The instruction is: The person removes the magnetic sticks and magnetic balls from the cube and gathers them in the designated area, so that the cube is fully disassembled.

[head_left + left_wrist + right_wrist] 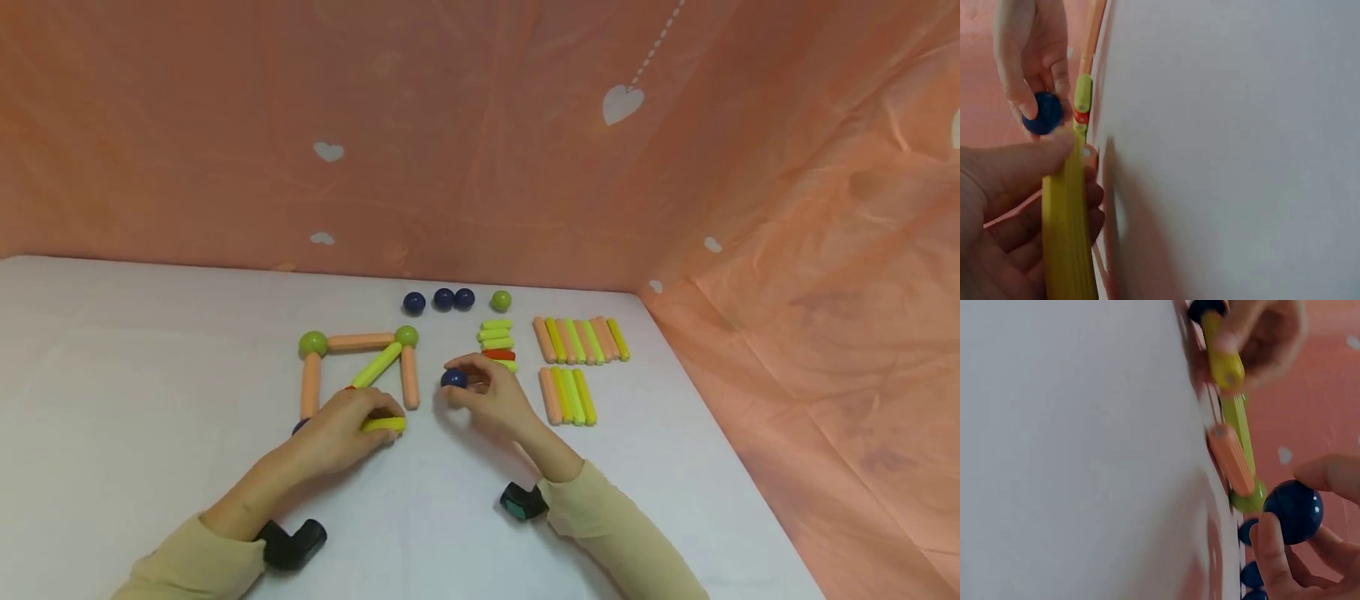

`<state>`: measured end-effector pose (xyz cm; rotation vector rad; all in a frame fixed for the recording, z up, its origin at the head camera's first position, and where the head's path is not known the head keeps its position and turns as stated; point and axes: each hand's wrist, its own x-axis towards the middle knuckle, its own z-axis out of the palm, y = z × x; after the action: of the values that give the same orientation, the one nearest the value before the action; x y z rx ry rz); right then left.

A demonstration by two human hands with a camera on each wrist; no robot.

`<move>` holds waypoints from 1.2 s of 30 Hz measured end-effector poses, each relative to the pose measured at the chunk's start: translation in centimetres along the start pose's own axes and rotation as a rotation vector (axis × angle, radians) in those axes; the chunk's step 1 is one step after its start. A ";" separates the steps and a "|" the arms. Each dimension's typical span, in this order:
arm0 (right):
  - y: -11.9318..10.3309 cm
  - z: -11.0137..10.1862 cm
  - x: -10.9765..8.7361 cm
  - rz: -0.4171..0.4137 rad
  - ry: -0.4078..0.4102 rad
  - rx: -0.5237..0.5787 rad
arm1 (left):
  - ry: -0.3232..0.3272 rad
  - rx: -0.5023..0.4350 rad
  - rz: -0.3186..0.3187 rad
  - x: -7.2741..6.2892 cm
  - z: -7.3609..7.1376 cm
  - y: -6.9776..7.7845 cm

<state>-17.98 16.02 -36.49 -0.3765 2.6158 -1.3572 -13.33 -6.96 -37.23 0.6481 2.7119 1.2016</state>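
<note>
Sort of place: play corner, it seems, on white table [150,367]; orange drape [480,200] hangs behind and at right side, with white hearts [623,105] printed on it, rather homelike. Coloured sticks [584,342] and balls [444,299] look like toys. Kind of room behind drape cannot be told.

Left arm: pale beige fabric sleeve [198,562], plain, lightly creased, edge ending short of the bare left hand [341,429]. At the cuff, a black, bent-shaped wrist camera [288,546] with a rounded end. Right arm: matching pale beige fabric sleeve [622,533], cuff likewise short of the bare right hand [483,396]; second black wrist camera [525,502], dull green face (finer markings too small to read).
</note>
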 end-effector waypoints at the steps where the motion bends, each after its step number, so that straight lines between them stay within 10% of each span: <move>1: 0.1 -0.2 0.3 -0.010 0.019 0.021 | 0.000 0.006 -0.002 -0.1 0.0 -0.1; 15: 0.3 -0.8 6.0 0.120 0.185 0.065 | -0.046 0.075 0.040 -1.1 -1.4 -1.8; 36: -0.3 0.9 10.1 0.121 0.172 -0.094 | 0.181 0.199 0.095 -2.0 -2.4 -2.8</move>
<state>-27.30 12.12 -37.10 -0.1158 2.7968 -1.2843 -13.14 -11.11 -37.80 0.7317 3.0127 1.0655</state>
